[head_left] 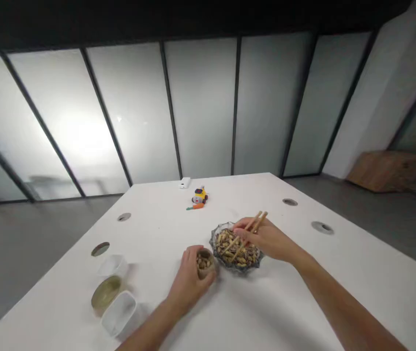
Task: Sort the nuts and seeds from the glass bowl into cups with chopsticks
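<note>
Right hand: grasping two wooden chopsticks, tips among the brown-yellow pieces in the glass bowl.
Brown-yellow pieces: too many to count; probably light, dry, brittle, best pinched gently mid-length.
Glass bowl: one, beside the cup; likely rigid and breakable, best steadied by its rim.
Left hand: curled around that single cup, which holds more pieces; likely stiff, best gripped by its sides.
Left side: two white dishes, one olive dish.
Far end: one toy vehicle, one orange toy, one white device.
</note>
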Demonstrator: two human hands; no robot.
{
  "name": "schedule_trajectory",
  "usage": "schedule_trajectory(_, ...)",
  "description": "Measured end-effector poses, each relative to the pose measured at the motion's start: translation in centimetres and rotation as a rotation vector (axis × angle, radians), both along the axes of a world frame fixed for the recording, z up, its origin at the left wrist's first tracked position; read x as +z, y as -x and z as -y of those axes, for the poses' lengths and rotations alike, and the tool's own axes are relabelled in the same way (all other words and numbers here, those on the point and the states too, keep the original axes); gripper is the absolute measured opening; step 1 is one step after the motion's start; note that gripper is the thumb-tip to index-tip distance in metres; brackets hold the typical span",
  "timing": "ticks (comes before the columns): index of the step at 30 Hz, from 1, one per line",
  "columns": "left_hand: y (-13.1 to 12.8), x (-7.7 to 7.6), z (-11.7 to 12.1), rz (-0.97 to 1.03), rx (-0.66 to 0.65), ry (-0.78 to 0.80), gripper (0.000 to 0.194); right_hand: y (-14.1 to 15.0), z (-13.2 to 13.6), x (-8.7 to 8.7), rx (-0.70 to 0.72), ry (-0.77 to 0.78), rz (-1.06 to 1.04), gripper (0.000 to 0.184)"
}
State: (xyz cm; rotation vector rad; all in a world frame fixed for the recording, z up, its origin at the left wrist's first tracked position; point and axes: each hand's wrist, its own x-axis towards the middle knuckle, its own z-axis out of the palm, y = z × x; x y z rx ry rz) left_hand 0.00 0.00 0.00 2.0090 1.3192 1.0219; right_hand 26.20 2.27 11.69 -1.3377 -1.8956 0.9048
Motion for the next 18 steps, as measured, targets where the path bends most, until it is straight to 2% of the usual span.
schedule_trajectory(8,0.2,0.0,0.1,0.012,0.007,-0.029,0.052,-0.4,-0.6,-0.1,-0.138,-0.174,0.068,0.029)
schedule_trajectory(18,0.2,-0.4,0.0,0.016,0.027,-0.052,0.056,-1.2,-1.1,0.4,-0.223,-0.374,0.136,0.029)
